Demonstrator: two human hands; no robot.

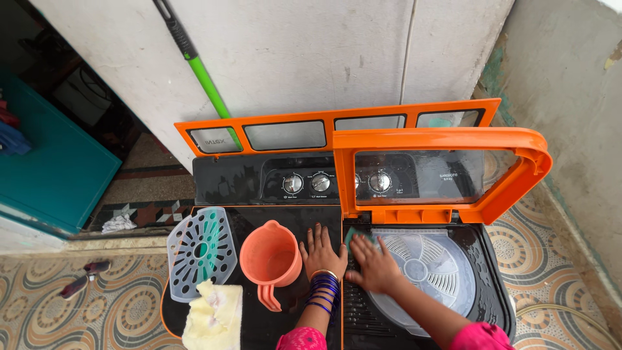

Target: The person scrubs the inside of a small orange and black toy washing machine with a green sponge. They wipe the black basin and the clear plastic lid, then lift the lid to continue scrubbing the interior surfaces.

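Nearest the camera, a pale yellow cloth [212, 316] lay bunched on the front left corner of the black washing machine top [259, 327], just below a perforated round plastic disc [201, 253] in grey and teal. Beside these stood an orange plastic jug [271, 260], upright, its handle towards the viewer.

The left hand [322, 251], with blue bangles [324, 290] at the wrist, rested flat with fingers spread on the black lid, just right of the jug and holding nothing. The right hand [373, 266] was pressed down, fingers extended, over a small green scrub pad [353, 237] at the left rim of the spin tub opening. The pad lay under the fingertips, only its upper edge showing. The white inner tub cover [433, 262] sat immediately right of that hand.

The orange-framed lid [447, 170] stood raised over the tub, and a second orange-framed lid [272, 133] leaned against the wall behind the control dials [321, 183]. A green-handled pole [204, 74] stood against the wall.
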